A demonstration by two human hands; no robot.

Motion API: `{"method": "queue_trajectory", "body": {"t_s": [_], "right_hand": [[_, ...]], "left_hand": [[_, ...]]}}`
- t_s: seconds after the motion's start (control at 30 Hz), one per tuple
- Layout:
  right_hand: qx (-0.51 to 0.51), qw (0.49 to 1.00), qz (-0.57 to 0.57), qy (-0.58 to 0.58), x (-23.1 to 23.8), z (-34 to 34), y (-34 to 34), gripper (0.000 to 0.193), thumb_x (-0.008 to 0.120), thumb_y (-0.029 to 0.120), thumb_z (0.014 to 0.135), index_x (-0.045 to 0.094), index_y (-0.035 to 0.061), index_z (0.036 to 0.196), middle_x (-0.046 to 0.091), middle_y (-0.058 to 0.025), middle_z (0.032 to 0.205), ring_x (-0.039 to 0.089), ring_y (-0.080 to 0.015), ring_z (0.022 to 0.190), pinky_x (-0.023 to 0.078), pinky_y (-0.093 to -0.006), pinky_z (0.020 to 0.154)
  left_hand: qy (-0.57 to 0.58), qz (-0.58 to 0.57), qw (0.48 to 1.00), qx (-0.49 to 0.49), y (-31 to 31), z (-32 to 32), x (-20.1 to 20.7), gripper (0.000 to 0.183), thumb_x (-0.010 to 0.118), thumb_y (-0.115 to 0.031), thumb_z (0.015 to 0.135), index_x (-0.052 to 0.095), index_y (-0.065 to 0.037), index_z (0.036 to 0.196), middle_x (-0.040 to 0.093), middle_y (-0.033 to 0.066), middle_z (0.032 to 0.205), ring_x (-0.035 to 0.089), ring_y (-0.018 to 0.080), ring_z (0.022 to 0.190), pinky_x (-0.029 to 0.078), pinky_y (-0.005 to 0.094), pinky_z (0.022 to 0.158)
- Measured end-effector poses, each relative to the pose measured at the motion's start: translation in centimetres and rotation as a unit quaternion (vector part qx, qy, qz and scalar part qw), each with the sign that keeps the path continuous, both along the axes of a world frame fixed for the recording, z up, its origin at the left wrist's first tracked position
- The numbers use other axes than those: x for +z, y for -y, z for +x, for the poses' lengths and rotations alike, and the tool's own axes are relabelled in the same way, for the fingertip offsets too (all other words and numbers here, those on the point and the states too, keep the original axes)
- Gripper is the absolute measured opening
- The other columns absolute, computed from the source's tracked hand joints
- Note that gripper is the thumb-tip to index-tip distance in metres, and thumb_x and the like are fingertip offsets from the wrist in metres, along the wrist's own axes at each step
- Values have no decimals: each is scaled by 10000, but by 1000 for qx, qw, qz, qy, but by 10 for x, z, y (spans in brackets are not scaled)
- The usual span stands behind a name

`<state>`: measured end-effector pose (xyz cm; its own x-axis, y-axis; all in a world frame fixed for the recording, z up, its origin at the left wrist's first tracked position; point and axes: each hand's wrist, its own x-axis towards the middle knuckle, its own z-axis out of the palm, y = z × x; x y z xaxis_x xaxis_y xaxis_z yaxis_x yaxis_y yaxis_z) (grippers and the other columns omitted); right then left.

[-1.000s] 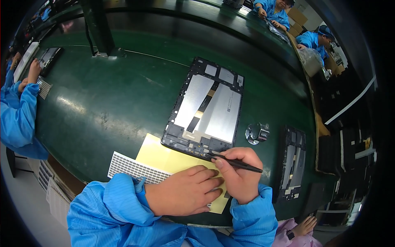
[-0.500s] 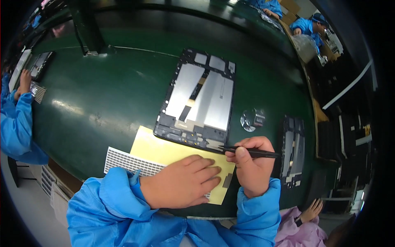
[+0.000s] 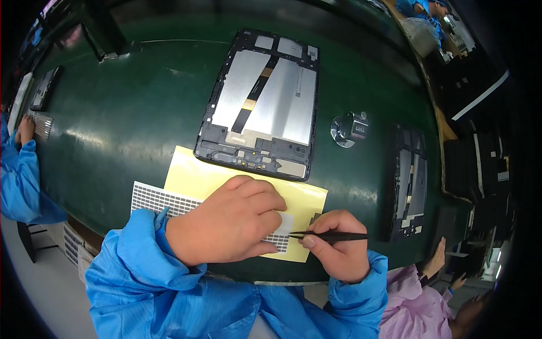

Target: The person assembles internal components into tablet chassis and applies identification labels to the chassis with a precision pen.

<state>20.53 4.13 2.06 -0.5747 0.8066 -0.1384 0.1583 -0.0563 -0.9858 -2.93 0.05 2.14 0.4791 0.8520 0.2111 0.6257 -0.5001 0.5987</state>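
My right hand (image 3: 339, 246) grips black tweezers (image 3: 341, 236), whose tips point left at the right end of a white sheet of small grey stickers (image 3: 161, 198). The sheet lies over a yellow backing sheet (image 3: 189, 164), partly hidden by my left hand (image 3: 231, 220). That hand bends over the stickers, fingers curled close together and thumb near the small grid. Just beyond the yellow sheet lies an opened tablet (image 3: 265, 107), its silver inside and black frame facing up, with a dark flex cable slanting across it. Neither hand touches the tablet.
A shiny metal counter-like device (image 3: 351, 130) stands right of the tablet. Another opened tablet (image 3: 409, 183) lies farther right on the green table (image 3: 130, 130). A co-worker's blue sleeve (image 3: 22, 181) is at the left edge, a pink sleeve (image 3: 409, 299) at lower right.
My right hand has brought the tweezers from the tablet's lower edge down to the sticker sheet. My left hand's fingers, flat and spread before, have curled in. The whole view has shifted.
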Motion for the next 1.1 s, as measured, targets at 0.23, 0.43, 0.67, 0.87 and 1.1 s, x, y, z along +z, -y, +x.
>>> {"method": "queue_trajectory", "body": {"t_s": [0.23,0.43,0.67,0.87,1.1], "right_hand": [[42,998,38,18,0,0,-1,158,708,-20,797,576,-11,884,586,-73,848,573,-110,761,475,-238,645],[13,1000,6,17,-3,3,-3,164,696,-46,793,559,-18,879,611,-105,847,608,-141,751,510,-258,666],[-77,982,-75,-157,18,-12,-19,168,632,-73,826,492,-29,908,613,-157,871,669,-217,782,575,-332,716],[-40,992,-11,-117,30,-64,-42,146,624,-81,830,510,-27,903,625,-130,850,662,-185,783,553,-290,709],[-31,992,9,-123,22,-75,-60,163,639,-67,825,514,-14,915,632,-116,835,661,-179,761,554,-288,702]], "left_hand": [[8,-11,1000,6,0,0,0,362,784,-277,658,623,-49,889,596,93,1099,528,279,1076,399,396,909],[20,-8,1000,9,1,-1,-1,356,773,-273,671,619,-48,900,590,99,1101,526,281,1081,400,395,914],[8,0,1000,-4,4,-2,-2,338,728,-279,726,603,-53,944,569,96,1095,518,275,1083,390,390,917],[18,12,1000,-5,4,-1,-7,332,712,-274,730,582,-49,938,564,95,1059,523,273,1066,397,367,907],[5,43,999,-5,3,-2,-5,292,693,-270,742,577,-50,895,566,105,1031,539,276,1034,422,364,885]]}}
